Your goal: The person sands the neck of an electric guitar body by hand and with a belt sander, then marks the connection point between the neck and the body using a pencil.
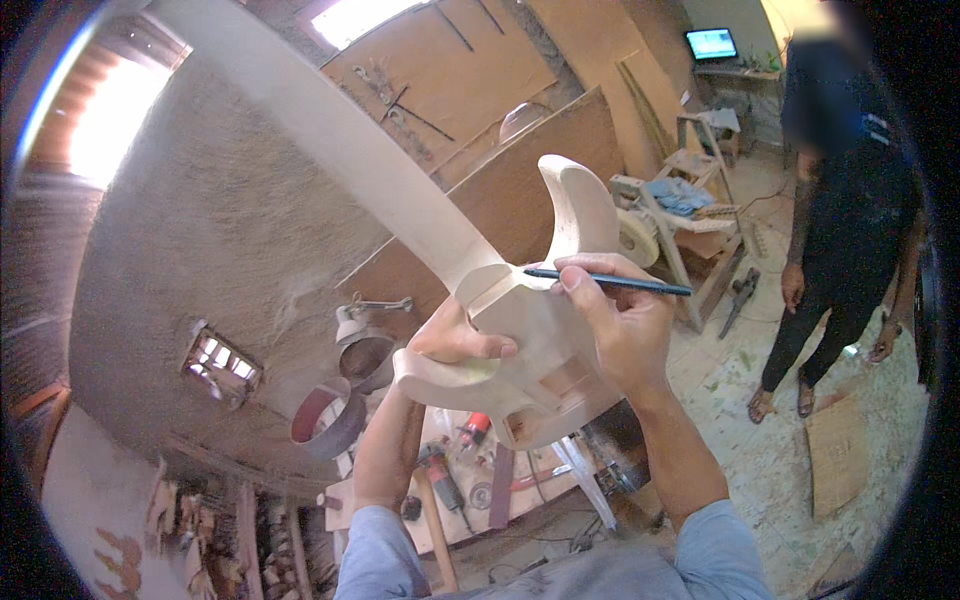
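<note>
The left hand (460,335) grips the pale wooden guitar (545,325) near its neck joint, above the table (345,512); the right hand (635,325) pinches a dark pen (640,284) at that joint. Looks like marking, which calls for steadiness.

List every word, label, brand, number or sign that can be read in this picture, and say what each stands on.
None can be read.
Lit screen in the background: too small and blurred to make out any text.
Pale wooden guitar: no lettering to be seen.
Slim dark tool in the right hand: no readable marks.
Power tool below: too small to read.
</note>
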Demonstrator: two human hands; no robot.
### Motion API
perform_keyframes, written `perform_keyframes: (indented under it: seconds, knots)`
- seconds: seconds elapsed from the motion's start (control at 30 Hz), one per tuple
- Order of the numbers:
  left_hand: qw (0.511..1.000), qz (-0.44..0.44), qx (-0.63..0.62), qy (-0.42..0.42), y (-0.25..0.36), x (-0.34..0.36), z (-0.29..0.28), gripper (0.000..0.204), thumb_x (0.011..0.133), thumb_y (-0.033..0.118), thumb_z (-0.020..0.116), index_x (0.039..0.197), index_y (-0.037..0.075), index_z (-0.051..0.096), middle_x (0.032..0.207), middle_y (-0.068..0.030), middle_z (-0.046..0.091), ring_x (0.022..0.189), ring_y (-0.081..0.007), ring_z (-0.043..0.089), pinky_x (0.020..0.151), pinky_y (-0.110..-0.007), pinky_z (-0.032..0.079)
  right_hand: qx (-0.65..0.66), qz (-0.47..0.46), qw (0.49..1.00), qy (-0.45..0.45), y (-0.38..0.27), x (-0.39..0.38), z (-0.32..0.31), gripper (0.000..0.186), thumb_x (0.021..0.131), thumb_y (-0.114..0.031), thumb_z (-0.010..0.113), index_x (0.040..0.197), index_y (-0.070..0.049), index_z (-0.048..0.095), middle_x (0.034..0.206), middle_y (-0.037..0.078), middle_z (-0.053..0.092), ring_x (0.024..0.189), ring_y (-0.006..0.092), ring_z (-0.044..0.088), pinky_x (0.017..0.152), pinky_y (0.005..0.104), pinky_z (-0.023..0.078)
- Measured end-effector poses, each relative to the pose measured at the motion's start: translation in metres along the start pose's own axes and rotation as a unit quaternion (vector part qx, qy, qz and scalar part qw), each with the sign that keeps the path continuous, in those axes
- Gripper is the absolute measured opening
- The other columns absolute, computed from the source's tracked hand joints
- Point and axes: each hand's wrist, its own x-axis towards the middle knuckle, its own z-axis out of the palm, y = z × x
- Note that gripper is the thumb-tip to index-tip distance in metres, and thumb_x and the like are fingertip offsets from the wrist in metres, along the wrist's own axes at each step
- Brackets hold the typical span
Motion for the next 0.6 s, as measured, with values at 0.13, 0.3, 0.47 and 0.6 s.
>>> perform_keyframes:
  seconds: [0.13, 0.3, 0.47, 0.6]
  knots:
    - [1.0, -0.007, 0.023, 0.003, -0.006, -0.007, 0.002, 0.095, 0.061, 0.028, 0.09, 0.144, 0.003, 0.051, 0.138, -0.0106, 0.059, 0.128, -0.0236, 0.054, 0.11, -0.039, 0.041, -0.018, -0.062, 0.998, -0.027, -0.013, -0.007, -0.008, 0.012, 0.092, -0.004, 0.071, 0.1, 0.003, 0.076, 0.095, 0.01, 0.076, 0.088, 0.0149, 0.071, 0.081, 0.0286, 0.054]
    - [0.999, -0.018, 0.042, -0.008, 0.008, -0.009, 0.018, 0.099, 0.06, 0.031, 0.089, 0.146, 0.002, 0.05, 0.14, -0.0112, 0.058, 0.129, -0.0225, 0.054, 0.111, -0.039, 0.041, -0.056, -0.116, 0.991, -0.039, -0.017, -0.007, -0.016, 0.012, 0.088, -0.001, 0.073, 0.099, 0.001, 0.076, 0.097, 0.013, 0.077, 0.088, 0.0186, 0.074, 0.078, 0.0304, 0.057]
    - [0.998, -0.037, 0.057, 0.02, 0.011, -0.012, 0.028, 0.098, 0.061, 0.029, 0.089, 0.146, 0.002, 0.049, 0.14, -0.0125, 0.058, 0.128, -0.0228, 0.055, 0.11, -0.04, 0.042, -0.074, -0.082, 0.992, -0.057, -0.024, -0.006, -0.024, 0.013, 0.089, -0.001, 0.073, 0.101, 0.001, 0.076, 0.097, 0.013, 0.077, 0.087, 0.018, 0.073, 0.075, 0.0295, 0.056]
    - [0.996, -0.032, 0.077, 0.0, 0.01, -0.012, 0.023, 0.096, 0.063, 0.029, 0.089, 0.147, 0.003, 0.049, 0.139, -0.0134, 0.058, 0.128, -0.0236, 0.055, 0.11, -0.04, 0.042, -0.077, -0.123, 0.988, -0.055, -0.021, -0.003, -0.021, 0.012, 0.09, -0.002, 0.072, 0.101, 0.001, 0.076, 0.095, 0.013, 0.077, 0.085, 0.0167, 0.072, 0.074, 0.0285, 0.055]
